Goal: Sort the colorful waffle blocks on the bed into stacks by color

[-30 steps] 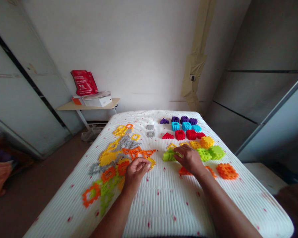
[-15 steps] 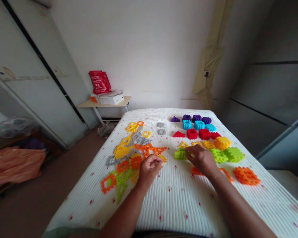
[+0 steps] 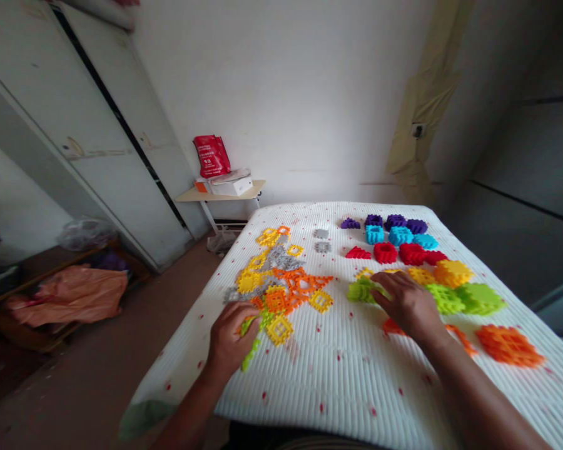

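Observation:
My left hand [image 3: 232, 337] curls over the near left edge of a mixed heap of toothed plastic building pieces. Its thumb and fingers close around a green piece [image 3: 248, 356], with a bit of orange showing between them. A yellow window-shaped piece [image 3: 279, 329] lies just right of that hand. On the other side, my right hand [image 3: 408, 303] reaches over the green row, its thumb and fingertips closed at the right end of a row of green pieces [image 3: 361, 290]. The palm hides what lies beneath it.
Sorted stacks in purple [image 3: 395, 222], blue [image 3: 400, 235], red [image 3: 385, 252], yellow [image 3: 453, 273] and orange [image 3: 510, 345] stand on the right of the white ribbed bedcover [image 3: 328, 387]. Two grey pieces [image 3: 323, 247] lie mid-bed. A small table [image 3: 187, 194] stands beyond.
My left hand has moved left and nearer, from beside the yellow piece onto the green pieces. My right hand stays at the green row. The view has turned left.

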A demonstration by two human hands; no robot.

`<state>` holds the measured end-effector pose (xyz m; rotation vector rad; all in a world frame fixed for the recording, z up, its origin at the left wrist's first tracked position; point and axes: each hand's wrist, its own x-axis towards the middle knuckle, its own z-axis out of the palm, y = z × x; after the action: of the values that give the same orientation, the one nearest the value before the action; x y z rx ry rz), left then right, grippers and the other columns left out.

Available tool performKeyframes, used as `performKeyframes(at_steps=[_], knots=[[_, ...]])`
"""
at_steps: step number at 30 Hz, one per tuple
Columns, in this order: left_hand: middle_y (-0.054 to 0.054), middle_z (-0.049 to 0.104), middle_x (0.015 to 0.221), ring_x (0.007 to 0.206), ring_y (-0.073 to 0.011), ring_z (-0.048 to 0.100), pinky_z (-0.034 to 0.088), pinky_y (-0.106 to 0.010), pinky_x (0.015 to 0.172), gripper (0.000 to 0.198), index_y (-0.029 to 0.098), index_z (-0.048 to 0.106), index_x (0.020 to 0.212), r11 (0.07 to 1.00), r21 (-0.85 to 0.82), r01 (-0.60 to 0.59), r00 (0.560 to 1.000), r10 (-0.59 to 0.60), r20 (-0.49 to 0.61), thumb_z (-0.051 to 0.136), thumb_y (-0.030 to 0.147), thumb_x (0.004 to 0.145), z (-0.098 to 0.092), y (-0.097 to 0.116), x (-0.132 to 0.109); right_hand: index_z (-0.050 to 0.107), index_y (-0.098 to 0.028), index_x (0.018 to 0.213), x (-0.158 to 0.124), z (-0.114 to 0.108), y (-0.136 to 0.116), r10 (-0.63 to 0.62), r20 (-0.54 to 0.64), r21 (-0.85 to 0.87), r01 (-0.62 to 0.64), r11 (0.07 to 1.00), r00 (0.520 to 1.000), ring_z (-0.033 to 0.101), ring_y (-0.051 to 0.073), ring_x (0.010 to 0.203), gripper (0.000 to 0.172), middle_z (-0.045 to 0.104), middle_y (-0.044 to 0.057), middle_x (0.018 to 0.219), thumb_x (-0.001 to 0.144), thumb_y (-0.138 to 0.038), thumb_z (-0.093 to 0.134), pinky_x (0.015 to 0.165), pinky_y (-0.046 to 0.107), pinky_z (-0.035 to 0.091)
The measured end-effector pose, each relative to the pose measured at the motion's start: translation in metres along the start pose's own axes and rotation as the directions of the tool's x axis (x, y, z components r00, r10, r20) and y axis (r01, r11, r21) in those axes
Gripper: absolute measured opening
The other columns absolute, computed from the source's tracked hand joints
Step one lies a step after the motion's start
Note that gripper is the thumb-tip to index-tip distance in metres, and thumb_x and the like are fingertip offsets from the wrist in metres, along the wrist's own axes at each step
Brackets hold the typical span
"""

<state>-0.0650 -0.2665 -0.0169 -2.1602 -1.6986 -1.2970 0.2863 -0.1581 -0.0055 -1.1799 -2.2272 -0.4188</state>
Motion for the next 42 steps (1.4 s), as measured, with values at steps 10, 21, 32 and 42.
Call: performKeyframes(at_steps=[10,21,32,42], knots=[[-0.004,0.064,0.084,0.082,-0.0198,0.057,0.046,-0.034,0.076,0.011,0.022,0.067,0.080,0.951,0.308,-0.004,0.971,-0.070,0.229,0.063,0.029,0.072,-0.003,-0.022,-0.026,0.062,-0.016,0.086,0.006,-0.008,-0.026,-0.140,-0.236,0.178,0.185,0.967,0.962,0.059,0.015,0.074,0.011,0.067,0.006,0.082,0.088,-0.016,0.051,0.070,0.026,0.046],[-0.005,0.065,0.088,0.080,-0.0186,0.060,0.046,-0.030,0.075,0.021,0.021,0.067,0.085,0.909,0.368,-0.195,0.971,0.126,0.203,0.051,0.035,0.083,0.034,-0.033,-0.003,0.061,-0.016,0.090,0.000,0.005,-0.049,-0.241,-0.173,0.210,0.275,0.938,0.955,0.058,0.016,0.075,0.014,0.068,0.007,0.087,0.089,-0.016,0.047,0.068,0.028,0.045],[-0.006,0.065,0.082,0.071,-0.0184,0.061,0.042,-0.029,0.065,0.027,0.018,0.063,0.080,0.866,0.482,-0.136,0.977,0.035,0.213,0.040,0.029,0.088,0.057,-0.018,0.027,0.060,-0.016,0.087,0.000,0.008,-0.051,-0.243,-0.146,0.200,0.269,0.942,0.959,0.057,0.015,0.073,0.014,0.067,0.006,0.083,0.090,-0.016,0.046,0.066,0.027,0.043],[-0.003,0.065,0.066,0.061,-0.0172,0.061,0.043,-0.026,0.059,0.032,0.016,0.066,0.086,0.914,-0.074,0.400,0.916,-0.396,0.058,0.044,0.040,0.083,0.055,0.010,0.058,0.061,-0.016,0.090,0.000,0.011,-0.051,-0.229,-0.130,0.247,0.255,0.935,0.965,0.059,0.016,0.075,0.015,0.068,0.008,0.086,0.090,-0.016,0.046,0.070,0.029,0.047]])
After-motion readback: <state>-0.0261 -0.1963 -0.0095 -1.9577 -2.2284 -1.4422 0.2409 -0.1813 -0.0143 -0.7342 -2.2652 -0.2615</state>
